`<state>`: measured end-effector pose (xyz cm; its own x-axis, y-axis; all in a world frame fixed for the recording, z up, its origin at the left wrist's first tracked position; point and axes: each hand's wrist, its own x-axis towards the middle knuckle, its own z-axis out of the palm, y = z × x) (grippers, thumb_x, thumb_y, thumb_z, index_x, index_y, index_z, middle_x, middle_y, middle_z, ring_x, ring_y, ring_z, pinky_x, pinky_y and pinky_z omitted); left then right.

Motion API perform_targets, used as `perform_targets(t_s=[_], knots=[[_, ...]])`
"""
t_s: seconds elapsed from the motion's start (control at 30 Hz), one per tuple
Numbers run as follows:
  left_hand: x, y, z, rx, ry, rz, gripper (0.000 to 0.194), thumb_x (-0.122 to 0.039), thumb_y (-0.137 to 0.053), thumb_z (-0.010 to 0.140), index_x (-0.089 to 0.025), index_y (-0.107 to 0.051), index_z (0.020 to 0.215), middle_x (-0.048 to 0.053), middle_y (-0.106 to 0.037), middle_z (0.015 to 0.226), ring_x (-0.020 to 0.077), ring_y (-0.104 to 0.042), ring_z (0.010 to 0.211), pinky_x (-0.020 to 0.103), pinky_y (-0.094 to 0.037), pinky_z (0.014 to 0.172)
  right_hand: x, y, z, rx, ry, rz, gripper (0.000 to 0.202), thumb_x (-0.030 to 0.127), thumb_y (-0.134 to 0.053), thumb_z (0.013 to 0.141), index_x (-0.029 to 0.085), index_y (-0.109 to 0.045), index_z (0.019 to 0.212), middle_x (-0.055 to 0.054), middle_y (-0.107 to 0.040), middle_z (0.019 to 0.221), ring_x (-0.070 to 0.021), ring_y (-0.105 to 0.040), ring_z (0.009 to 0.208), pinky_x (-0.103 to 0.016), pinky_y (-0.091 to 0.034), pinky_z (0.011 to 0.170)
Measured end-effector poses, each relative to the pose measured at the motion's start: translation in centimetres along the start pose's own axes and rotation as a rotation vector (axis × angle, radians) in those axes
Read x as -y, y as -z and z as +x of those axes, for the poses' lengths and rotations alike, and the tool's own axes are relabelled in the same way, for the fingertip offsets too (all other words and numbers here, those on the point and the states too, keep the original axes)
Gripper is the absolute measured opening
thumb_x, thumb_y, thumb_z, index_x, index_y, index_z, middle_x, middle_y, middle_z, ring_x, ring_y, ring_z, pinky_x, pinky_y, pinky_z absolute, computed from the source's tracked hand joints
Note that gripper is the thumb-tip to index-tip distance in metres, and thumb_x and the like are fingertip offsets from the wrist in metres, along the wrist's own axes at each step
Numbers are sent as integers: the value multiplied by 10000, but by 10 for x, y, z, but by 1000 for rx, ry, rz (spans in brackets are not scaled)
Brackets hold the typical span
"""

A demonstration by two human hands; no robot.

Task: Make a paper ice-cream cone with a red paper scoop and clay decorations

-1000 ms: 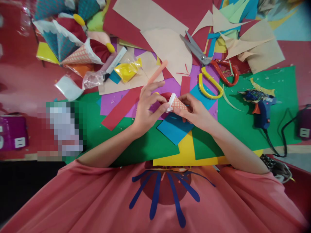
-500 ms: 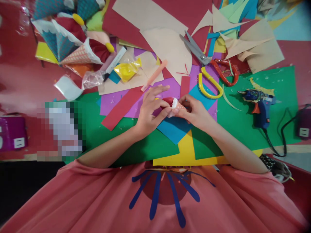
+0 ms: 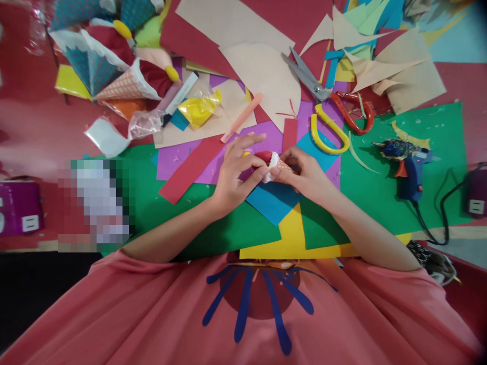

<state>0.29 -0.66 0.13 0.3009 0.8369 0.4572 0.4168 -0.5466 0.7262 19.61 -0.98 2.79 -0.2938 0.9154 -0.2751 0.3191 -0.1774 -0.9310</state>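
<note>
A small foam cone (image 3: 282, 171) with an orange-and-white grid, a white wavy rim and a dark red top is held between both hands, lying sideways over the coloured sheets. My left hand (image 3: 240, 170) pinches the white rim and red part with thumb and index finger; its other fingers are raised, and a bit of yellow shows behind them. Around the patterned end, my right hand (image 3: 300, 170) has its thumb and fingers closed. A blue sheet (image 3: 272, 203) lies beneath the hands.
Scissors (image 3: 319, 94) with red and yellow handles lie beyond my right hand. A blue glue gun (image 3: 413, 172) with a cable rests on a green sheet (image 3: 380, 208) at the right. Finished-looking cones (image 3: 125, 83), a yellow packet (image 3: 200, 109) and a glue stick (image 3: 243, 117) are at the upper left.
The cone has turned very slightly between the fingers, with a little more of its red part and white rim showing. Both hands stay in nearly the same place.
</note>
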Motion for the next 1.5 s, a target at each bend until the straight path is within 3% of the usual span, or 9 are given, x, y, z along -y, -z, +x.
perform_targets(t_s=[0.2,0.73,0.97,1.27,1.5], knots=[[1,0,0,-13,-13,-4,223,-394,-570,946,-265,-639,778,38,-667,1295,217,-607,1235,482,-497,1066,1,0,0,-2,-3,29,522,688,-672,747,209,-469,786,12,-542,712,-106,-469,655,-238,-328,520],[1,1,2,22,119,-22,234,-431,-548,948,-267,-650,816,36,-654,1294,219,-570,1268,490,-423,1144,-1,2,1,9,2,103,516,677,-686,750,211,-475,821,-7,-572,801,-119,-532,724,-239,-386,517],[4,2,4,-27,124,-93,212,-436,-527,962,-244,-594,902,47,-677,1130,195,-627,1159,427,-488,1063,-1,3,1,31,-7,92,466,620,-704,769,213,-493,850,-29,-611,846,-135,-565,737,-239,-412,502],[6,1,4,0,96,-37,262,-451,-556,945,-226,-622,827,61,-675,1148,213,-632,1151,423,-505,1016,5,4,-1,37,-31,147,463,576,-759,741,214,-522,905,-26,-640,899,-93,-549,619,-193,-416,387],[6,1,3,12,104,-58,253,-425,-547,954,-223,-616,819,59,-678,1164,213,-631,1163,429,-493,1036,6,6,-2,78,-46,174,502,651,-669,786,194,-528,938,-30,-644,961,-29,-507,485,-191,-374,348]])
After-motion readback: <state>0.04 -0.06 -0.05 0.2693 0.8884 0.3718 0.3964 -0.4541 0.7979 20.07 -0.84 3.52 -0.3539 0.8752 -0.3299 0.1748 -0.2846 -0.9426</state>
